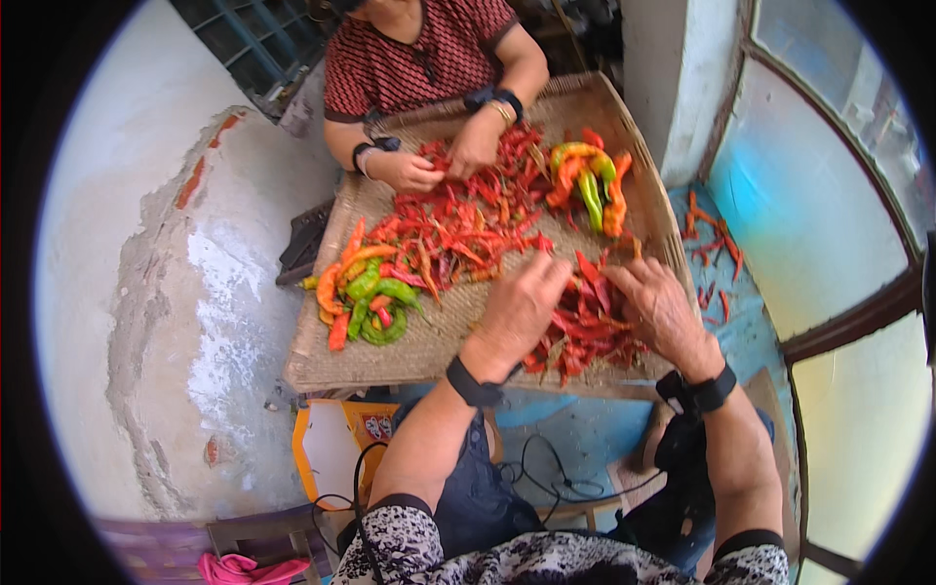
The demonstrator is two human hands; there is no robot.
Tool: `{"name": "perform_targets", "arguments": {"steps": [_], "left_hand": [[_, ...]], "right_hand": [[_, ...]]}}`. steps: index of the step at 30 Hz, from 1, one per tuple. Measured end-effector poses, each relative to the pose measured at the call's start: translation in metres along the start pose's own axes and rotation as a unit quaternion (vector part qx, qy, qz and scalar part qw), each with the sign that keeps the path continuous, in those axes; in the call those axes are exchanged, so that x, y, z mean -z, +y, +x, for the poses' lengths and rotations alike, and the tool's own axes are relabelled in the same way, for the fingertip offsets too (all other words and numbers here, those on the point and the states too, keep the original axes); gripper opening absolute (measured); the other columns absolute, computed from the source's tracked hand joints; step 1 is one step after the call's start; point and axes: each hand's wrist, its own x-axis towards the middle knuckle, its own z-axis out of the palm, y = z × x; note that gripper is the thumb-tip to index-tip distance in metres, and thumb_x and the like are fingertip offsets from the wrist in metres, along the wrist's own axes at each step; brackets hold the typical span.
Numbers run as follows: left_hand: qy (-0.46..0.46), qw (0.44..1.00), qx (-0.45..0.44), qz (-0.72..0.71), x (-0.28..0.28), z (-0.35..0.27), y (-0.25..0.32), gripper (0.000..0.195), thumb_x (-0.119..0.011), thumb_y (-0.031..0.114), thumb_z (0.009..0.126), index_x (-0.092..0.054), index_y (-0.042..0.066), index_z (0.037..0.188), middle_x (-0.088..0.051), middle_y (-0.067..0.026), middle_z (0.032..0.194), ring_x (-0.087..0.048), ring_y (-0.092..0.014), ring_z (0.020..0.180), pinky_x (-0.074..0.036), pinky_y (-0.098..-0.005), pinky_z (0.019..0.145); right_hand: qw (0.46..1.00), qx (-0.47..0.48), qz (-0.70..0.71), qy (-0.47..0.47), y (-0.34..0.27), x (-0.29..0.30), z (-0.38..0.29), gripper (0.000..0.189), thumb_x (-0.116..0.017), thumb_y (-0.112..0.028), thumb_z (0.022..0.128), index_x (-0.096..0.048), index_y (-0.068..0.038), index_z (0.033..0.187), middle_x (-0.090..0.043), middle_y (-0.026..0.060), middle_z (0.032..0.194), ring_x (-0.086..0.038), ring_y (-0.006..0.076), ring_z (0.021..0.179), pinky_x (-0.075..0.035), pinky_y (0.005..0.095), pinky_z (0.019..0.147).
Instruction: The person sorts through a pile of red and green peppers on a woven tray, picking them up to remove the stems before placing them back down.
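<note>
A woven rectangular tray lies before me, strewn with red chili peppers. My left hand hovers above its near part, fingers bent together beside a small pile of dark red chilies. Over the right side of that pile is my right hand, thumb and fingers drawn in close to some red chilies. Whether either hand grips a chili is hidden by the fingers. Green and orange peppers form a heap at the tray's left edge, and a second heap of mixed-colour peppers sits at the far right.
Across the tray, another person's hands work among the chilies. Loose red chilies lie on a blue surface right of the tray. A cracked wall stands at left, window panes at right. Black cables run below the tray.
</note>
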Motion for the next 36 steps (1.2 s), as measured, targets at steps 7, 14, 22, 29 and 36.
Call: {"name": "perform_targets", "arguments": {"steps": [7, 14, 22, 29, 36], "left_hand": [[-0.079, 0.979, 0.074, -0.175, 0.013, -0.001, -0.006, 0.033, -0.055, -0.005, 0.084, -0.060, 0.004, 0.115, -0.061, -0.0093, 0.106, -0.063, -0.018, 0.083, -0.053, -0.0294, 0.071], [-0.123, 0.962, 0.072, -0.234, 0.010, -0.002, -0.001, 0.033, -0.067, 0.004, 0.082, -0.061, 0.005, 0.114, -0.064, -0.0090, 0.090, -0.063, -0.017, 0.073, -0.051, -0.0294, 0.068], [-0.074, 0.960, 0.070, -0.263, -0.006, -0.007, -0.002, 0.047, -0.074, 0.024, 0.079, -0.056, 0.005, 0.118, -0.066, -0.0173, 0.095, -0.065, -0.032, 0.086, -0.052, -0.0408, 0.078], [-0.013, 0.955, 0.118, -0.272, -0.003, -0.010, 0.009, 0.040, -0.067, 0.005, 0.079, -0.055, 0.005, 0.117, -0.064, -0.0150, 0.095, -0.065, -0.028, 0.087, -0.053, -0.0376, 0.076], [0.016, 0.962, 0.054, -0.268, -0.015, -0.015, 0.010, 0.046, -0.064, -0.005, 0.080, -0.052, 0.006, 0.123, -0.062, -0.0139, 0.101, -0.064, -0.030, 0.095, -0.054, -0.0390, 0.083]], "right_hand": [[0.998, 0.039, 0.020, 0.045, 0.002, -0.006, 0.001, 0.041, -0.060, -0.006, 0.078, -0.059, -0.008, 0.119, -0.059, 0.0101, 0.101, -0.056, 0.0286, 0.096, -0.044, 0.0366, 0.085], [0.994, 0.018, 0.042, 0.096, 0.007, -0.004, -0.003, 0.047, -0.061, 0.001, 0.076, -0.055, -0.006, 0.122, -0.055, 0.0140, 0.093, -0.055, 0.0325, 0.090, -0.048, 0.0403, 0.077], [0.991, 0.028, 0.078, 0.109, -0.001, -0.002, 0.006, 0.064, -0.065, 0.006, 0.065, -0.052, -0.006, 0.126, -0.054, 0.0154, 0.098, -0.054, 0.0361, 0.093, -0.047, 0.0417, 0.082], [0.994, 0.057, 0.057, 0.073, -0.014, 0.002, 0.007, 0.053, -0.059, 0.002, 0.071, -0.056, -0.005, 0.123, -0.056, 0.0150, 0.113, -0.053, 0.0335, 0.103, -0.044, 0.0394, 0.090], [0.996, 0.052, 0.043, 0.054, -0.026, 0.009, -0.013, 0.059, -0.063, 0.004, 0.063, -0.059, -0.007, 0.120, -0.055, 0.0141, 0.119, -0.052, 0.0338, 0.108, -0.043, 0.0426, 0.094]]}}
